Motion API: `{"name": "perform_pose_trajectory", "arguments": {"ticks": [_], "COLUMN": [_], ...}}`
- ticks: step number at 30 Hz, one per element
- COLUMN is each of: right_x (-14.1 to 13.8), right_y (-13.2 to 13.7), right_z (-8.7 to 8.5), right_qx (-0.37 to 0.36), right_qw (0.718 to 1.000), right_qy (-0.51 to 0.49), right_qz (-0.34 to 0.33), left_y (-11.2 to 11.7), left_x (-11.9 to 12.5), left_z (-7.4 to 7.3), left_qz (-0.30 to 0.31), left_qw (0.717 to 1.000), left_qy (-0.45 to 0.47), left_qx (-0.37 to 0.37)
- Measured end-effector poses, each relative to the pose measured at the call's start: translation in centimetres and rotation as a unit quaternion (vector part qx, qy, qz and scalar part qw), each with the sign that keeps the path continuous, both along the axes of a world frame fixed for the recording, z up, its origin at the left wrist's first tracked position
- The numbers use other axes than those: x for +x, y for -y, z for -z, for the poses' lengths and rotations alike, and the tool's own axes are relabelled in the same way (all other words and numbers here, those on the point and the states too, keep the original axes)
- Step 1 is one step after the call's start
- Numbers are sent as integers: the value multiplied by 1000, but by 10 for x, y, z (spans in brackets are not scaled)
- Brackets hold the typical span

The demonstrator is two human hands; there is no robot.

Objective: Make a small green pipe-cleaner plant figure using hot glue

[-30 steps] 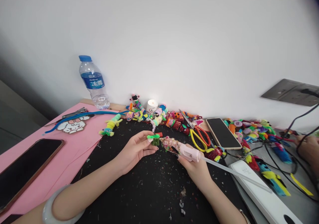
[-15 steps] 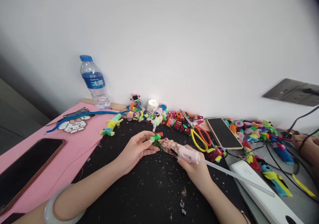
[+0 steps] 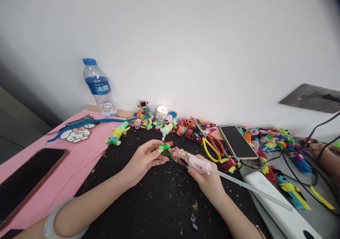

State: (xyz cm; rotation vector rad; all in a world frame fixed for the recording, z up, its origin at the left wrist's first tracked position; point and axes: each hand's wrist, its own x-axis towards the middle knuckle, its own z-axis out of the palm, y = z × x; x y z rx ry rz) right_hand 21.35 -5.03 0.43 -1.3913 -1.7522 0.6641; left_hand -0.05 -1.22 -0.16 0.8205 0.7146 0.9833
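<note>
My right hand (image 3: 205, 178) is wrapped around a pale pink hot glue gun (image 3: 199, 164) whose front part is coated in coloured fuzz. A long translucent glue stick (image 3: 251, 186) juts from its rear. Between the fingertips of my left hand (image 3: 150, 154) is a small bright green fuzzy piece (image 3: 164, 147), close to the front end of the gun; whether they touch I cannot tell. A small red piece (image 3: 169, 143) shows just behind the green one. Both hands are over a black mat (image 3: 156, 203) strewn with fluff and scraps.
Scissors (image 3: 209, 143) and pipe-cleaner figures (image 3: 187, 131) lie along the wall. A phone (image 3: 239, 142) and a white power bank-like device (image 3: 278, 200) lie at right, near cables and another person's hand (image 3: 325, 157). At left are a water bottle (image 3: 99, 88), blue pipe cleaners (image 3: 92, 122) and another phone (image 3: 29, 182).
Both my hands keep nearly the same pose, with the green piece at the gun's front. The view has shifted slightly. At far right, something green now shows by the other person's hand.
</note>
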Motion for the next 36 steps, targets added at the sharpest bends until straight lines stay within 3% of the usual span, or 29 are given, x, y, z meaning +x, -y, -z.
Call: {"name": "perform_pose_trajectory", "arguments": {"ticks": [8,36], "right_x": [0,-1], "right_y": [3,0], "right_z": [1,1], "right_qx": [-22,6], "right_qw": [1000,1000], "right_qy": [2,13], "right_qz": [-20,0], "left_y": [1,1], "left_x": [1,1], "left_z": [-2,-4], "left_qz": [13,-3], "left_qw": [999,1000], "left_qy": [-25,-13], "left_qx": [19,2]}}
